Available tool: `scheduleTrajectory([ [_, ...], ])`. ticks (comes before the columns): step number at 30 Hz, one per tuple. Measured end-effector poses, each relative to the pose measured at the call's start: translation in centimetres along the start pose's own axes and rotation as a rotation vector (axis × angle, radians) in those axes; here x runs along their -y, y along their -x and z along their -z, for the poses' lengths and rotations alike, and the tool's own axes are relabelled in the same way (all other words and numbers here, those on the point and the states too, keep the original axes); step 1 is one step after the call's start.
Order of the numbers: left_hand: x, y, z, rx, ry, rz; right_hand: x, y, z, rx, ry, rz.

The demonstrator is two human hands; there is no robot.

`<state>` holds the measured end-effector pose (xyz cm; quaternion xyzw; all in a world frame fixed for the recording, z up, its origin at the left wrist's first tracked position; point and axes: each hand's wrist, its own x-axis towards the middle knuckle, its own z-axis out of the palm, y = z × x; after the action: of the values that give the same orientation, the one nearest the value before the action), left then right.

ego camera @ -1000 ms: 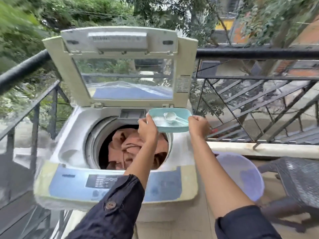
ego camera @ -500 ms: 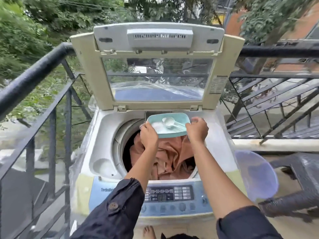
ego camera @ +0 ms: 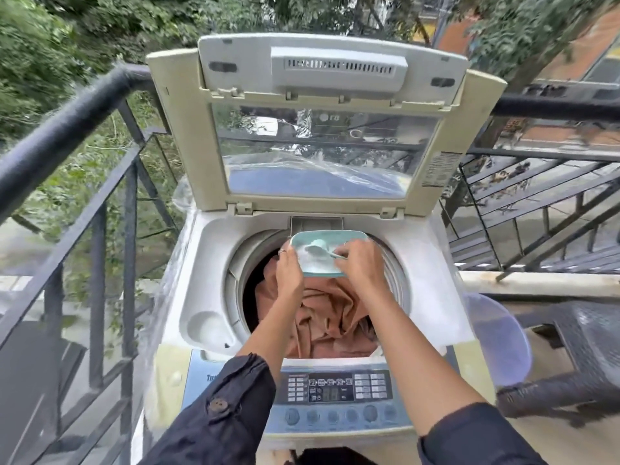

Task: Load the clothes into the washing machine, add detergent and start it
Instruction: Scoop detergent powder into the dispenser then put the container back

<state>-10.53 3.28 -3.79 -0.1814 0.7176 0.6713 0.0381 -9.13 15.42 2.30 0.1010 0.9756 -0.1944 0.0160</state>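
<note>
One washing machine (ego camera: pixel 214 297) at centre frame, its drum filled with peach clothes (ego camera: pixel 328 317). Over the drum's far rim, the left hand (ego camera: pixel 288 273) grips one teal detergent tub (ego camera: pixel 328 233) and the right hand (ego camera: pixel 360 263) pinches its one scoop (ego camera: pixel 317 248). Behind them the lid (ego camera: pixel 315 129) stands raised.

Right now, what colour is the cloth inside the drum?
Plain terracotta brown cloth; the head view shows it.

One head-worn view looks forward and down, close over the washing machine (ego camera: pixel 208 250) (railing (ego camera: pixel 67 129) beyond it).
</note>
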Motion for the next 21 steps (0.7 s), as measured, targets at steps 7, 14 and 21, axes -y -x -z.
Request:
scheduleTrajectory([
  [7, 1.0, -0.8, -0.2, 0.028, 0.095, 0.053, 0.4, -0.9, -1.0, -0.213, -0.031, 0.125],
  [14, 1.2, -1.4, -0.6, 0.04, 0.159, 0.141, 0.9, -1.1, -1.8, 0.033, 0.029, 0.085],
  [21, 1.8, -1.2, -0.9, 0.029, 0.154, 0.17, 1.2, -2.4, -1.5, 0.378, -0.232, -0.141],
])
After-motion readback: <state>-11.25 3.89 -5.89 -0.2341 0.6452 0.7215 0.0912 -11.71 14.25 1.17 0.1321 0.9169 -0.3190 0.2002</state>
